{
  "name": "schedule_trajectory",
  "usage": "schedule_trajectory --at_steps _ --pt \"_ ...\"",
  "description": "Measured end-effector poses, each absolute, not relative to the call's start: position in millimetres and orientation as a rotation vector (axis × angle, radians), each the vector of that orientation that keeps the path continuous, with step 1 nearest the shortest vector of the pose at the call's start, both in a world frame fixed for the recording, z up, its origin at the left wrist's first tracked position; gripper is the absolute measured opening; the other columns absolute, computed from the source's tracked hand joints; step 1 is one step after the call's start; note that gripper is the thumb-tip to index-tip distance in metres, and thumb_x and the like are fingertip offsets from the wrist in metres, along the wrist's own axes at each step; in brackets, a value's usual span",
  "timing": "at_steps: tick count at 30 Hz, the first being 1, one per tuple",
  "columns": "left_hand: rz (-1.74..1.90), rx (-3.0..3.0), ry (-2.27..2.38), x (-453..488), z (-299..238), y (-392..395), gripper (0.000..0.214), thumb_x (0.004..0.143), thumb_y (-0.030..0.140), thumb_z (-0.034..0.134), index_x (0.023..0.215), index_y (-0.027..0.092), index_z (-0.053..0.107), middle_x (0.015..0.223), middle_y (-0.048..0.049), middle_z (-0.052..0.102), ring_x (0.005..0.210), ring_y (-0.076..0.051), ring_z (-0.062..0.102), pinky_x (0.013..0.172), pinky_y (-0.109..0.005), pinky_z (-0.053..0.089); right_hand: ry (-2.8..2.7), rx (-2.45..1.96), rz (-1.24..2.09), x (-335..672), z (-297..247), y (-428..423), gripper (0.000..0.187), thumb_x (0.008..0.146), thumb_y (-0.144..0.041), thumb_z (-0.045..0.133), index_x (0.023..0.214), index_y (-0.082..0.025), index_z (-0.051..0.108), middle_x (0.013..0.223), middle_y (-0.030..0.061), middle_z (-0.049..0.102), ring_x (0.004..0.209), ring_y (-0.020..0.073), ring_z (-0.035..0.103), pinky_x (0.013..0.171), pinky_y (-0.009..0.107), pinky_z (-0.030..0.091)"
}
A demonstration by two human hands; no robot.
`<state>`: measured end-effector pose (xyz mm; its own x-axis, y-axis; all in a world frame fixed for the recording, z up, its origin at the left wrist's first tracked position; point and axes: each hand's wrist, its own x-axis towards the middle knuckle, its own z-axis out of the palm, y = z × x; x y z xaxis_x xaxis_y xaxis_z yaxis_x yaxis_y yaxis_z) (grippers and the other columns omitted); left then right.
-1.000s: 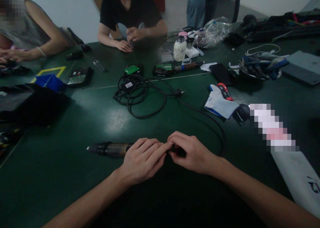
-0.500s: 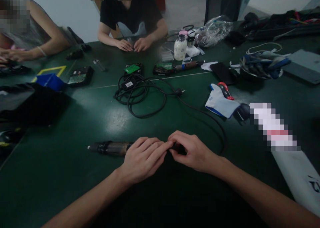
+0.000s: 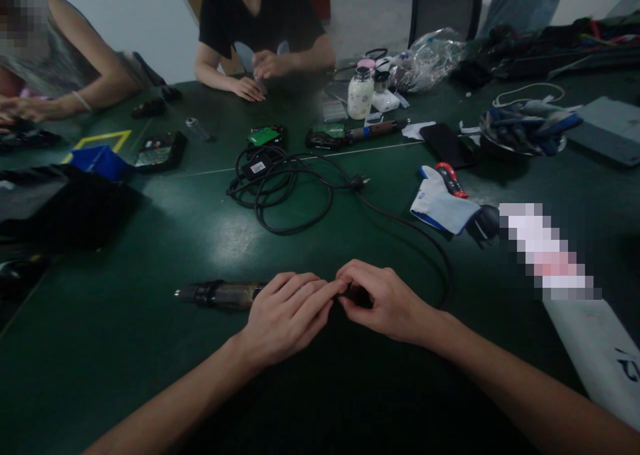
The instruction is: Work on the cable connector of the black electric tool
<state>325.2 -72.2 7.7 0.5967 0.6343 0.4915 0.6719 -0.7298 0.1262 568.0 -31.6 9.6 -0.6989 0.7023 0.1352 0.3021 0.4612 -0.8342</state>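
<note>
A dark electric screwdriver [image 3: 230, 295] lies on the green table, its tip pointing left. My left hand [image 3: 287, 315] is closed over the rear part of its body. At the tool's back end, my right hand [image 3: 383, 302] pinches a small dark piece that looks like the cable connector; the fingers hide most of it. The fingertips of both hands meet there. A black cable [image 3: 445, 262] curves from beside my right hand to a coil with a power adapter [image 3: 257, 167] and a plug [image 3: 358, 182].
Beyond the coil lie hard drives [image 3: 266, 137], another electric screwdriver [image 3: 377, 130] and a white bottle [image 3: 360, 94]. At right are a glove [image 3: 443, 205], red-handled pliers [image 3: 451, 179], a phone [image 3: 447, 145] and a bowl of gloves [image 3: 525, 132]. Two co-workers sit across the table.
My hands and the screwdriver stay in place. Across the table, the co-worker in black has raised one hand. Someone's legs have appeared at the back right.
</note>
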Motion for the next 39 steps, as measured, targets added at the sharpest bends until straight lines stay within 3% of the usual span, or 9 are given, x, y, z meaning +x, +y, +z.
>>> schedule_trajectory --at_steps 39 --pt "-0.759 -2.815 -1.098 323.1 8.3 -73.7 0.05 0.096 0.019 0.064 0.145 0.022 0.057 0.122 -0.0047 0.077 0.112 -0.021 0.071 0.095 -0.039 0.05 -2.256 -0.836 1.107 567.4 11.6 -31.9 0.018 0.094 -0.011 0.065 0.109 -0.02 0.06 0.107 0.0043 0.066 0.083 0.0152 0.062 0.071 0.027 0.052"
